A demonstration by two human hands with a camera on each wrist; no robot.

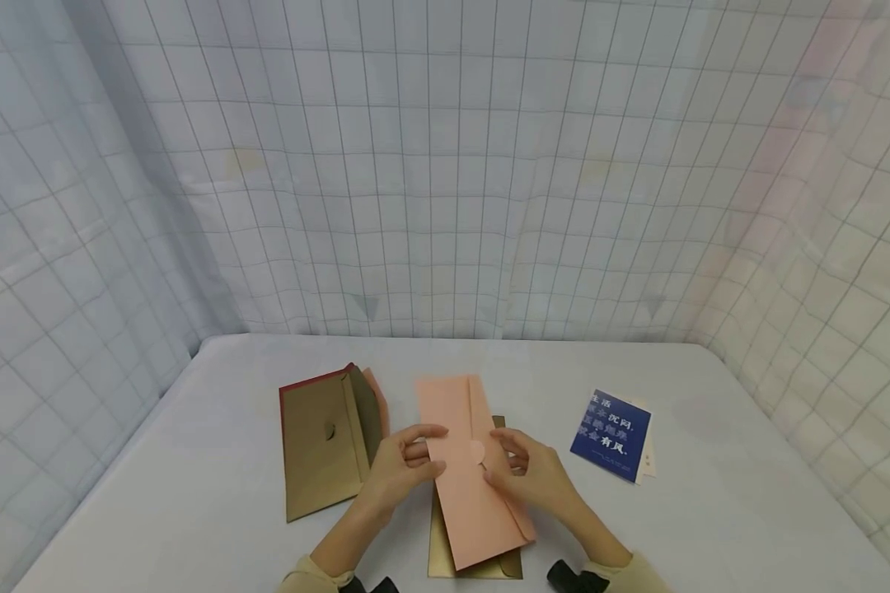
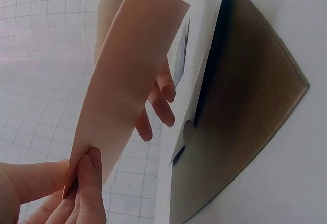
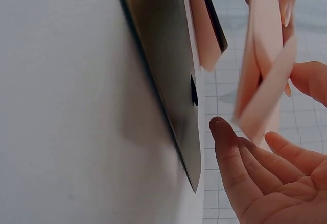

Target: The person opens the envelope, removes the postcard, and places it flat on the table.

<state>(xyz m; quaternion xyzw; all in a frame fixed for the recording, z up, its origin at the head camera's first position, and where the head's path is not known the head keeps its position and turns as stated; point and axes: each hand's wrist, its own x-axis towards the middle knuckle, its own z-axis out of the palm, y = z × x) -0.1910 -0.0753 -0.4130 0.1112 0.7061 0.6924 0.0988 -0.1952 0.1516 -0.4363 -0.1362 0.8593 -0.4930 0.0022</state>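
at the left of the counter lies the left gold envelope, its flap lifted and a bit of pink paper showing behind it. next comes the left hand, thumb and fingers pinching the long edge of the pink envelope, which is held up at the middle, above the middle gold envelope. the right hand is spread loosely around the flap side; whether a fingertip touches, i can't tell. further right, the blue card overlaps a pale card.

the work seems partway: the pink envelope is in hand and off the counter, but its flap isn't settled. i'd judge the flap is what's left to deal with, though opening or closing can't be told.

the head view shows the round tab on the flap, which looks nearly flat there. the left wrist view gives the plain back instead, and a dark gap under the middle gold envelope's flap. the right wrist view alone shows the pink flap plainly standing away from the body.
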